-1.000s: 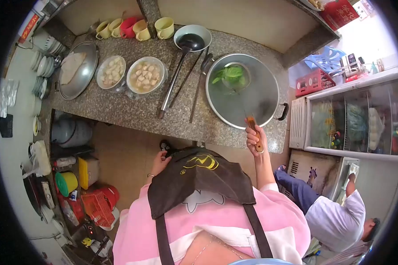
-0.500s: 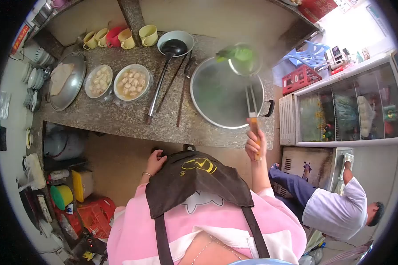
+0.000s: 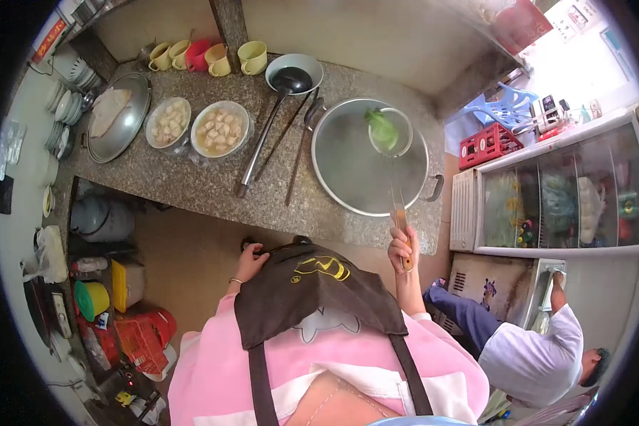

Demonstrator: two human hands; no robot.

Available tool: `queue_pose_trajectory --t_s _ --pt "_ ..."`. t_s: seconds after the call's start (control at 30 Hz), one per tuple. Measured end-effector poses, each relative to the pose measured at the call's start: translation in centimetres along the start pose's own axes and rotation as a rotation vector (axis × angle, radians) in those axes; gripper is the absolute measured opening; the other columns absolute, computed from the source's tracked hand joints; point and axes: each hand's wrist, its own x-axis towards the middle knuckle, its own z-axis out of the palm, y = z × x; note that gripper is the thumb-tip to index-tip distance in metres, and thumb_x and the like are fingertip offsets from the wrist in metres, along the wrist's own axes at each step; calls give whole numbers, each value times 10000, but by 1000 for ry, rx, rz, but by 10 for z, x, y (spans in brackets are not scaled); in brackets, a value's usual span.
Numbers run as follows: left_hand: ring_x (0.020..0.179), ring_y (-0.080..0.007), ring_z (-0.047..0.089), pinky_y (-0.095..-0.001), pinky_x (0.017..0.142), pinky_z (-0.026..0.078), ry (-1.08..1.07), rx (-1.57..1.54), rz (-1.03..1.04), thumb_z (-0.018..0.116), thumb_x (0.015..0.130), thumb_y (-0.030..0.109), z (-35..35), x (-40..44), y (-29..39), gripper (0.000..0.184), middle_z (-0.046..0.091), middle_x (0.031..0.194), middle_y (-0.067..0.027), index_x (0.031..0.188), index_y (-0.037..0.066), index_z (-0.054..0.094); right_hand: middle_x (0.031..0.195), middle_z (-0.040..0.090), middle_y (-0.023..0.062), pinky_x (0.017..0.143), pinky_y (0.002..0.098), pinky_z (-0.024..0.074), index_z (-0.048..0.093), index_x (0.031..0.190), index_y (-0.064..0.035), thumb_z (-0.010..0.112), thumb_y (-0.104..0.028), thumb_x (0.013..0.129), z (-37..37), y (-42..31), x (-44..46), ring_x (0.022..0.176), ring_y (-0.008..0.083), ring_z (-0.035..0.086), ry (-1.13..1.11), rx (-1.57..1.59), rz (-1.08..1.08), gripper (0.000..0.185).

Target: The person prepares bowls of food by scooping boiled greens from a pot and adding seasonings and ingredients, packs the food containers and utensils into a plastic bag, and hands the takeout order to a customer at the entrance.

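Observation:
My right hand (image 3: 402, 250) is closed round the wooden handle of a long-handled strainer (image 3: 405, 143). Leafy greens (image 3: 382, 133) lie in the strainer's round basket, which is over the far right part of a large metal pot (image 3: 327, 181). Steam blurs the liquid in the pot and the strainer's shaft. Hanging beside the dark apron (image 3: 312, 291), my left hand (image 3: 248, 264) has its fingers slightly apart and holds nothing.
Left of the pot, a black ladle (image 3: 270, 135) rests in a grey bowl (image 3: 316, 67). Two bowls of pale chunks (image 3: 221, 131) and a metal lid (image 3: 131, 131) are farther left. Several mugs (image 3: 252, 58) line the back. A person (image 3: 532, 355) bends by the glass-door fridge (image 3: 561, 192).
The strainer has come down and nearer to me, from the pot's far rim to over the pot. The greens, blurred at the basket's edge before, now lie inside it. The view has shifted slightly.

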Motion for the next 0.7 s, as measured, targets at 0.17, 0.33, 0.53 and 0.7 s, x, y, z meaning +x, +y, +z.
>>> queue_pose_trajectory --t_s 0.17,0.33,0.53,0.7 --pt "858 -218 632 -322 756 509 16 16 -65 696 779 264 -6 -5 15 474 586 1083 -159 1161 32 537 727 374 42 368 190 388 229 1383 1 364 -167 951 6 5 0 445 73 413 -49 87 -32 483" --pt "858 -214 633 -324 755 509 5 -54 -38 692 783 274 2 7 -17 474 583 1097 -154 1162 37 533 735 387 60 377 202 421 157 1406 2 362 -156 958 12 14 1 444 90 430 -120 33 -37 517" --pt "855 -214 631 -323 751 510 -34 1 -51 688 791 282 -26 7 -10 475 580 1103 -159 1162 34 525 721 370 44 385 202 398 168 1401 2 351 -172 965 24 31 2 445 79 409 -52 -35 -53 504" --pt "868 -215 626 -331 767 506 16 -21 -90 688 790 289 -68 5 -14 483 587 1097 -150 1158 22 526 689 350 8 359 183 338 240 1396 -60 370 -201 960 35 70 10 412 51 340 154 -331 -73 476"
